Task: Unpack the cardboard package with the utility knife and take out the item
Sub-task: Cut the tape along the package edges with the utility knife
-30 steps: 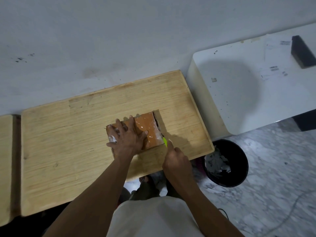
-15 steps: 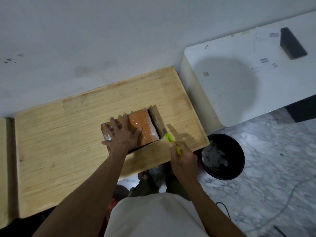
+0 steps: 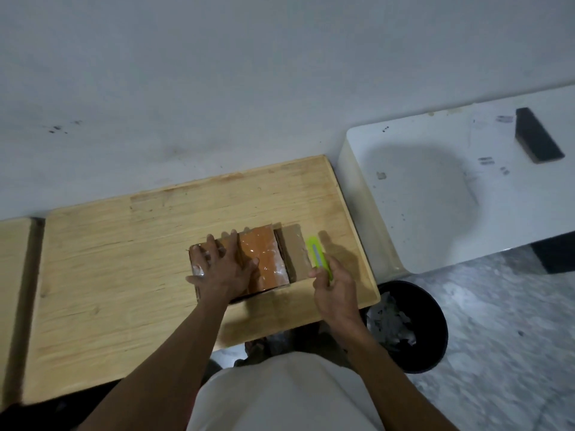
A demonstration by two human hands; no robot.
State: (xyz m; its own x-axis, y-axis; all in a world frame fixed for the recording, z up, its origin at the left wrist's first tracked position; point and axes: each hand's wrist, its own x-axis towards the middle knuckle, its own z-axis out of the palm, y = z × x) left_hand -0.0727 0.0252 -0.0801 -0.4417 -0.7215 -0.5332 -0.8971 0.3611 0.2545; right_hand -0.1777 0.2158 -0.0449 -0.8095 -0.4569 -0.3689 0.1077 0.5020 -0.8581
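L hand [image 3: 222, 269] lay flat on box [image 3: 264, 259], fingers spread. R hand [image 3: 334, 286] fingers pinched knife [image 3: 317, 255]. Best: cut shallow, blade away frm L hand.

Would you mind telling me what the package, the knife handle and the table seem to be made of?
The package looks like brown cardboard under glossy clear tape, judging by the wet-looking glare. The utility knife handle appears to be bright green plastic, smooth and uniformly coloured. The table seems to be pale wood, matt, with visible grain lines.
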